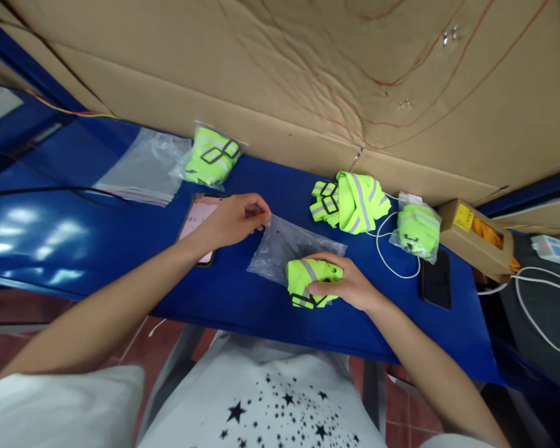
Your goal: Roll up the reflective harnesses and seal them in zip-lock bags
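My right hand [348, 283] grips a folded neon-yellow reflective vest [303, 280] with grey stripes and black trim, low over the front part of the table. Under and behind it lies a clear plastic bag [280, 246], flat on the blue surface. My left hand [242, 218] has its fingers closed at the bag's upper left corner, thumb against fingertips. Beneath my left wrist a phone [205, 258] with a lit screen is partly covered. Farther back rests another bundled reflective vest [361, 202], out of any bag.
Bagged vests lie at back left [214, 158] and right [417, 227]. A stack of clear bags [140, 168] is on the left. Toward the right are a white cable [378, 249], a dark phone [436, 280] and a cardboard box [476, 239]. A cardboard panel [261, 93] walls the back.
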A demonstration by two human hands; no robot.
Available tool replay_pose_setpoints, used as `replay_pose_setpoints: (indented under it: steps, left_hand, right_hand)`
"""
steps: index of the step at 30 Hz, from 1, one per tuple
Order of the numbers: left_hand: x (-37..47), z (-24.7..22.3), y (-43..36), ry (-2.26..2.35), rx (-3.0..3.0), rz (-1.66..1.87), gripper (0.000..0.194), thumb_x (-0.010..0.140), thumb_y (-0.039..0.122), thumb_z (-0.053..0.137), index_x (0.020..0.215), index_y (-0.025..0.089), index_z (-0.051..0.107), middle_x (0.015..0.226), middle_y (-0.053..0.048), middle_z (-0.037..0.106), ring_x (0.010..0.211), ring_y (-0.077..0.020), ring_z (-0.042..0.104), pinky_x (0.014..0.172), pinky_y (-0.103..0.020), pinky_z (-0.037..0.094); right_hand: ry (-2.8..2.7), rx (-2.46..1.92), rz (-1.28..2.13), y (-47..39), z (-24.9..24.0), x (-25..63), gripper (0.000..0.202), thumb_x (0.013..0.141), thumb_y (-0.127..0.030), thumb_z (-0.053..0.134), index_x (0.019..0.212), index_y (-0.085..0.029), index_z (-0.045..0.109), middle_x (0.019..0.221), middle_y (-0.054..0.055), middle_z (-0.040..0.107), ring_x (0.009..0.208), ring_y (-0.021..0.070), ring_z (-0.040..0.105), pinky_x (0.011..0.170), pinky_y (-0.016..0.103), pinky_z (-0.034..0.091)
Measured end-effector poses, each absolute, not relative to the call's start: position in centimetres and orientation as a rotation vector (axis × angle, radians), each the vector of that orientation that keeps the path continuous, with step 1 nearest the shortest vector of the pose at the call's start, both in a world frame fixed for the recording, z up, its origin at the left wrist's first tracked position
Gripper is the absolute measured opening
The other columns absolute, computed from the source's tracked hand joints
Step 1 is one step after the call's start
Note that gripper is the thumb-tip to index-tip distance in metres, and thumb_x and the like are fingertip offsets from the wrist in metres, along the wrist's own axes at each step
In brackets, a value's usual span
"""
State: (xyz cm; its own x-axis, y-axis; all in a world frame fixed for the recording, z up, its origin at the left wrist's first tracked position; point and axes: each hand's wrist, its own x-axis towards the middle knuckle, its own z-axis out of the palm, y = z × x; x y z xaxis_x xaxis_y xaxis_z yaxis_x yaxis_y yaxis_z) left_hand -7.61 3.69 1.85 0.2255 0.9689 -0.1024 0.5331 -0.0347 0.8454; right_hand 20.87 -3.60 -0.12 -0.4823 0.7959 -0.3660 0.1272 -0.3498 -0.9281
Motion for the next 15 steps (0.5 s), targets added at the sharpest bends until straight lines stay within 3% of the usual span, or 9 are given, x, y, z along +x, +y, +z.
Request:
replay_pose_setpoints:
  steps: [4, 7, 9, 12, 15]
  left_hand:
    - [-5.5, 3.5, 1.1, 1.556, 2.206, 0.819, 0.019, 0.098, 0.028, 0.047, 0.106, 0.018, 0.062, 0.105, -0.01, 0.072, 0.099, -0.0244, 0.07, 0.09, -0.037, 0.053]
    - [-3.3, 4.9, -0.8, 1.205, 2.55, 0.646, 0.026, 0.102, 0.028, 0.048, 0.123, 0.017, 0.06, 0.124, -0.012, 0.069, 0.119, -0.0267, 0.066, 0.105, -0.04, 0.049]
    - [-1.9, 4.8, -1.3, 0.967, 2.641, 0.467, 0.048, 0.101, 0.043, 0.058, 0.141, 0.017, 0.052, 0.142, -0.014, 0.062, 0.133, -0.0297, 0.059, 0.114, -0.043, 0.043]
    - [0.5, 2.9, -1.0, 0.844, 2.681, 0.255, 0.105, 0.081, 0.071, 0.074, 0.161, 0.019, 0.029, 0.164, -0.022, 0.039, 0.152, -0.0394, 0.038, 0.125, -0.054, 0.029]
    - [2.5, 0.7, -0.6, 0.913, 2.715, 0.198, 0.122, 0.075, 0.074, 0.077, 0.166, 0.021, 0.016, 0.167, -0.027, 0.028, 0.157, -0.0432, 0.028, 0.127, -0.063, 0.017]
  right_hand:
    - [-1.245, -1.2, 1.922, -3.6, 0.0, 21.8, 0.065, 0.055, -0.035, 0.098, 0.115, -0.023, 0.076, 0.104, 0.002, 0.078, 0.093, 0.0222, 0.073, 0.082, 0.032, 0.058]
    - [-1.006, -1.152, 1.782, -3.0, 0.8, 24.4, 0.072, 0.054, -0.047, 0.096, 0.118, -0.024, 0.074, 0.106, 0.006, 0.079, 0.095, 0.0277, 0.075, 0.085, 0.041, 0.061]
    - [-0.92, -1.128, 1.555, -2.4, 1.5, 26.5, 0.071, 0.056, -0.058, 0.093, 0.117, -0.026, 0.074, 0.108, 0.006, 0.079, 0.102, 0.03, 0.075, 0.089, 0.045, 0.062]
    - [-0.892, -1.097, 1.292, -1.5, 2.6, 28.7, 0.064, 0.065, -0.064, 0.087, 0.117, -0.03, 0.073, 0.115, 0.004, 0.078, 0.118, 0.0289, 0.071, 0.098, 0.046, 0.061]
    - [-0.878, -1.104, 1.267, -1.0, 2.9, 29.1, 0.056, 0.07, -0.054, 0.087, 0.118, -0.03, 0.072, 0.123, 0.002, 0.077, 0.125, 0.0277, 0.069, 0.102, 0.044, 0.06]
